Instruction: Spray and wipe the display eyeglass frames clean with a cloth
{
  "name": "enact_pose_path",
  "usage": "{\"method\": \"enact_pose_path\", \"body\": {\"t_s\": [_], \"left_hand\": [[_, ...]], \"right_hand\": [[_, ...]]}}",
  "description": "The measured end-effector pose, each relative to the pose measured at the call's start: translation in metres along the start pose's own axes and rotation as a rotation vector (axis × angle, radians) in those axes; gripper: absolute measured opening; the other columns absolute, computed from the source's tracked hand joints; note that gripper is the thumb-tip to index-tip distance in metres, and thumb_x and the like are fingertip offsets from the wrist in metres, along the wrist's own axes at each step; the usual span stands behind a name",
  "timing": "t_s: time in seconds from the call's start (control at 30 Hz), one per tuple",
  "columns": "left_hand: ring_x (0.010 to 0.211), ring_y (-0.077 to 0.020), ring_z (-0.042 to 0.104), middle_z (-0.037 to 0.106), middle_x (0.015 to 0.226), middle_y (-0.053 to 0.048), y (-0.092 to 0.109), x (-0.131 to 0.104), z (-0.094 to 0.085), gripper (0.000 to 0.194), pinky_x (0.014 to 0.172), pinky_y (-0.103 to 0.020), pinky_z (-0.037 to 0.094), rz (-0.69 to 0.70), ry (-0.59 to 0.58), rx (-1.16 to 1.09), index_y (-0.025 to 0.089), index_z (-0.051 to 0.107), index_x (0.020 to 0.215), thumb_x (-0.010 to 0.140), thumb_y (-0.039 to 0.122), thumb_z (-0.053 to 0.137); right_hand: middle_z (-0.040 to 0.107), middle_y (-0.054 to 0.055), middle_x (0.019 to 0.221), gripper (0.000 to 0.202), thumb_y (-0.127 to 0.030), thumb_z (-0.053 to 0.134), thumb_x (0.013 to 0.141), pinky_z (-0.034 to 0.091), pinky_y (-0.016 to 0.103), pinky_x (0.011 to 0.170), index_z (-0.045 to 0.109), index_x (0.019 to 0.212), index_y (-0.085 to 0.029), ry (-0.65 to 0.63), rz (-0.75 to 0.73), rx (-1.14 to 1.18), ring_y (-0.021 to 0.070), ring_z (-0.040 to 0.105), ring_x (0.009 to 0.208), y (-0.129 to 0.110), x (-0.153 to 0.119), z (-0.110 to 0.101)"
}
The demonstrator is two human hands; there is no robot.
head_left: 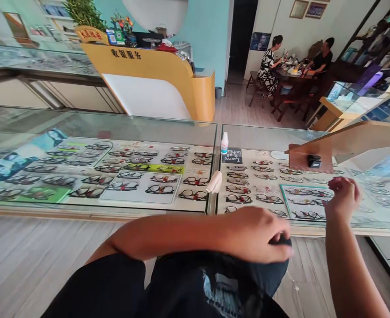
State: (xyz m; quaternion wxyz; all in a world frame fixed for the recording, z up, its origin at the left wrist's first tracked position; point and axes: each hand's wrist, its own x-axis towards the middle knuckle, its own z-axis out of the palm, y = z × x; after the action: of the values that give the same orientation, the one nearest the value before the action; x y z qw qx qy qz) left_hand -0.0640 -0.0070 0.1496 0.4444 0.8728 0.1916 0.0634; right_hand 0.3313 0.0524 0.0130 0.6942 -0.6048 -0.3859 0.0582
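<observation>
My left forearm reaches across the front of my body, and my left hand [261, 234] is over my dark-clad knee [271, 274]. Its fingers bend loosely; a dark gap shows between finger and thumb. Some blur covers it. My right hand [344, 194] is raised over the glass display counter [215, 212], closed, its fingers curled inward; what they hold, if anything, is hidden. Nearest to it are a framed stand mirror's wooden base [309, 159] and eyeglasses [309, 215] under the glass. A folded pale cloth [214, 182] and a small white spray bottle [224, 143] rest on the counter.
Rows of eyeglasses [162, 189] fill the display case. A small black object [314, 161] is at the mirror base. Behind stands a yellow and white cashier desk [142, 84]. Two people sit at a dark table [297, 73] at the back right.
</observation>
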Motion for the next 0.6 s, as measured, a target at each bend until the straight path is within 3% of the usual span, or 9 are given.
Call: {"method": "enact_pose_path", "body": {"t_s": [0.07, 0.1, 0.17, 0.23, 0.3, 0.33, 0.37, 0.47, 0.6], "left_hand": [[0.081, -0.0183, 0.073, 0.083, 0.096, -0.003, -0.009, -0.052, 0.011, 0.025, 0.074, -0.032, 0.050, -0.112, -0.088, -0.051, 0.023, 0.076, 0.104, 0.104, 0.048, 0.074], [0.073, -0.0164, 0.070, 0.080, 0.086, -0.001, -0.022, -0.073, 0.018, 0.025, 0.070, -0.030, 0.047, -0.216, -0.106, -0.096, 0.023, 0.073, 0.095, 0.102, 0.047, 0.077], [0.063, -0.0153, 0.066, 0.074, 0.077, 0.000, -0.064, -0.110, 0.038, 0.031, 0.063, -0.029, 0.042, -0.470, -0.102, -0.226, 0.023, 0.068, 0.084, 0.101, 0.048, 0.076], [0.057, -0.0154, 0.064, 0.070, 0.070, 0.000, -0.120, -0.144, 0.063, 0.038, 0.061, -0.028, 0.044, -0.734, -0.095, -0.491, 0.022, 0.067, 0.081, 0.104, 0.051, 0.074], [0.058, -0.0177, 0.066, 0.069, 0.067, -0.002, -0.178, -0.180, 0.091, 0.037, 0.058, -0.027, 0.043, -1.009, 0.096, -0.806, 0.020, 0.068, 0.081, 0.100, 0.049, 0.080], [0.061, -0.0198, 0.070, 0.073, 0.071, -0.005, -0.203, -0.198, 0.104, 0.033, 0.058, -0.028, 0.045, -1.143, 0.284, -1.012, 0.018, 0.071, 0.084, 0.097, 0.045, 0.085], [0.067, -0.0229, 0.073, 0.077, 0.079, -0.010, -0.224, -0.215, 0.114, 0.027, 0.061, -0.029, 0.049, -1.230, 0.561, -1.220, 0.016, 0.074, 0.091, 0.094, 0.038, 0.088], [0.094, -0.0246, 0.081, 0.081, 0.111, -0.016, -0.264, -0.261, 0.129, 0.027, 0.082, -0.033, 0.063, -1.253, 0.976, -1.318, 0.017, 0.069, 0.121, 0.106, 0.038, 0.073], [0.114, -0.0254, 0.079, 0.074, 0.134, -0.018, -0.288, -0.294, 0.122, 0.036, 0.103, -0.036, 0.063, -1.158, 1.349, -1.357, 0.022, 0.061, 0.138, 0.107, 0.036, 0.071]], "right_hand": [[0.066, 0.003, 0.075, 0.020, -0.040, 0.067, 0.093, 0.050, 0.043, 0.076, 0.069, 0.081, -0.025, -0.047, 0.008, 0.021, 0.0228, 0.062, 0.074, -0.019, -0.046, 0.020], [0.070, 0.003, 0.079, 0.020, -0.040, 0.070, 0.094, 0.053, 0.042, 0.079, 0.073, 0.083, -0.024, -0.178, 0.000, 0.009, 0.0229, 0.065, 0.077, -0.031, -0.068, 0.032], [0.077, 0.004, 0.088, 0.020, -0.042, 0.074, 0.098, 0.057, 0.041, 0.081, 0.078, 0.091, -0.025, -0.518, -0.055, -0.008, 0.0244, 0.071, 0.083, -0.060, -0.108, 0.057], [0.082, 0.006, 0.101, 0.017, -0.042, 0.074, 0.105, 0.061, 0.044, 0.087, 0.083, 0.104, -0.027, -0.796, -0.207, -0.044, 0.0268, 0.075, 0.092, -0.087, -0.139, 0.081], [0.083, 0.011, 0.124, 0.020, -0.039, 0.070, 0.110, 0.062, 0.053, 0.104, 0.084, 0.120, -0.029, -0.962, -0.387, -0.079, 0.0320, 0.077, 0.116, -0.108, -0.162, 0.105], [0.080, 0.013, 0.138, 0.025, -0.038, 0.068, 0.112, 0.061, 0.057, 0.112, 0.083, 0.130, -0.030, -1.012, -0.463, -0.111, 0.0349, 0.075, 0.129, -0.115, -0.172, 0.116], [0.075, 0.015, 0.152, 0.032, -0.038, 0.067, 0.113, 0.059, 0.061, 0.118, 0.081, 0.140, -0.031, -1.049, -0.527, -0.151, 0.0375, 0.070, 0.140, -0.120, -0.180, 0.127], [0.055, 0.017, 0.178, 0.045, -0.036, 0.061, 0.115, 0.052, 0.069, 0.128, 0.073, 0.158, -0.030, -1.118, -0.665, -0.280, 0.0431, 0.055, 0.161, -0.123, -0.199, 0.156], [0.052, 0.016, 0.182, 0.050, -0.034, 0.059, 0.115, 0.052, 0.070, 0.130, 0.068, 0.164, -0.031, -1.133, -0.732, -0.377, 0.0437, 0.049, 0.166, -0.113, -0.211, 0.172]]}}
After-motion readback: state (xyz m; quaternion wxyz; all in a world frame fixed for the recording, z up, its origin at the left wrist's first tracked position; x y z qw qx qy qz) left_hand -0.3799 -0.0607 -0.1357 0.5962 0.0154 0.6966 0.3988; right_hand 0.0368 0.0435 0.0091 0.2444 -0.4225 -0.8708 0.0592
